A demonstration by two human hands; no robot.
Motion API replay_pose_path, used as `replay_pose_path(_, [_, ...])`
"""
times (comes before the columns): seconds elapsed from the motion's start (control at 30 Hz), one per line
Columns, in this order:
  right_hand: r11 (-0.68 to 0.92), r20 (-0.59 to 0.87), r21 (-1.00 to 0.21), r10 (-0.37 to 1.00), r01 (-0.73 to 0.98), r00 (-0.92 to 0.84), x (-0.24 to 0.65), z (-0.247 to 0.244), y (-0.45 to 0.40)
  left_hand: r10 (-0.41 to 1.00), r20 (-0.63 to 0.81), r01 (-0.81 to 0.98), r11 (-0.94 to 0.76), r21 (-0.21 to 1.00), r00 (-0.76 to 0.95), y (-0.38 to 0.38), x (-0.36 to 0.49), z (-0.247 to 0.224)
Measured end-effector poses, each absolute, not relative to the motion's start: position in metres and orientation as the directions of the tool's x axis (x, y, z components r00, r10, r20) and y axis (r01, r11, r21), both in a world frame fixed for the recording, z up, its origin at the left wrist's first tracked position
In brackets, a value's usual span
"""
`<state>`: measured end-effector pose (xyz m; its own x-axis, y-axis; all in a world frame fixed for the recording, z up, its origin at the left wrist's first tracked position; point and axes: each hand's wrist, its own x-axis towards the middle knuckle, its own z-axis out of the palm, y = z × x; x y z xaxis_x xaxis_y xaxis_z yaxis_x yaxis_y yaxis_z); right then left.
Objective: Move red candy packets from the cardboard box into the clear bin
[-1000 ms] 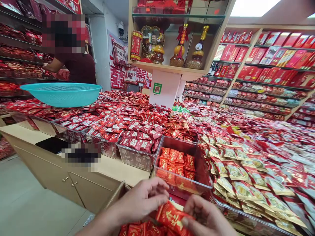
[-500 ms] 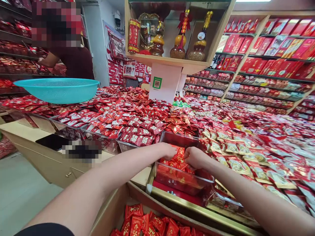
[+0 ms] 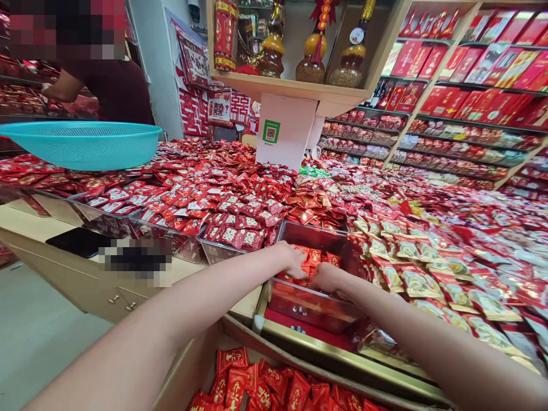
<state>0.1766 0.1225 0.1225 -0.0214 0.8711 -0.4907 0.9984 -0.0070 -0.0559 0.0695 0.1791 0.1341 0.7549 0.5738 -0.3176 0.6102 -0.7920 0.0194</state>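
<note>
Fingers of left hand (image 3: 293,261) and right hand (image 3: 327,279) down at red packets (image 3: 314,256) in clear bin (image 3: 310,308), packets beneath and just beyond, grasp hidden, cannot tell if closed on any; possible fault: some knocked askew by knuckles pressing sideways.

head view | wearer's head | faces forward, down | cardboard box (image 3: 200,358) near | shelves (image 3: 433,85) far

Glossy film-like packets (image 3: 298,390), smooth clear plastic bin (image 3: 295,299), matt cardboard box (image 3: 204,359), smooth plastic basket (image 3: 85,153), smooth wood-look worktop (image 3: 246,301), shiny metallic strip (image 3: 317,343)
</note>
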Motion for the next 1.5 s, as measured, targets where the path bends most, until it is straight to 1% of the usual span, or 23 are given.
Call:
replay_pose_path(0.1, [-0.039,-0.532,0.013,0.846,0.999,0.04,0.168,0.131,0.121,0.578,-0.342,0.612,-0.791,-0.012,0.741,0.179,0.069,0.133])
replay_pose_path(0.27, [0.01,-0.562,0.031,0.827,0.999,0.009,0.166,0.143,0.111,0.595,-0.353,0.617,-0.785,-0.06,0.722,0.18,0.071,0.132])
replay_pose_path(0.33, [0.056,-0.574,0.009,0.818,0.998,-0.041,0.17,0.146,0.107,0.595,-0.362,0.613,-0.787,-0.078,0.718,0.179,0.071,0.133])
replay_pose_path(0.5, [0.143,-0.599,-0.097,0.782,0.985,-0.172,0.18,0.145,0.103,0.597,-0.365,0.603,-0.79,-0.111,0.715,0.176,0.071,0.134])
replay_pose_path(0.67, [0.157,-0.63,-0.129,0.749,0.979,-0.203,0.181,0.142,0.107,0.596,-0.358,0.599,-0.793,-0.117,0.719,0.177,0.071,0.132])
replay_pose_path(0.8, [0.161,-0.597,-0.175,0.767,0.971,-0.234,0.184,0.144,0.11,0.589,-0.347,0.594,-0.797,-0.105,0.73,0.177,0.069,0.131])
replay_pose_path(0.97, [0.146,-0.547,-0.175,0.808,0.974,-0.22,0.186,0.148,0.107,0.584,-0.306,0.591,-0.803,-0.078,0.752,0.174,0.065,0.134])
replay_pose_path(1.17, [0.174,-0.552,-0.2,0.793,0.964,-0.258,0.184,0.146,0.104,0.602,-0.301,0.617,-0.785,-0.053,0.74,0.176,0.065,0.135])
replay_pose_path(1.3, [0.188,-0.546,-0.218,0.79,0.958,-0.279,0.185,0.144,0.104,0.635,-0.298,0.648,-0.759,-0.067,0.713,0.174,0.067,0.135])
replay_pose_path(1.4, [0.192,-0.525,-0.196,0.808,0.962,-0.268,0.188,0.145,0.104,0.653,-0.293,0.663,-0.745,-0.077,0.699,0.172,0.068,0.136])
replay_pose_path(1.5, [0.188,-0.52,-0.162,0.818,0.969,-0.246,0.192,0.145,0.105,0.64,-0.28,0.649,-0.758,-0.074,0.716,0.171,0.069,0.136])
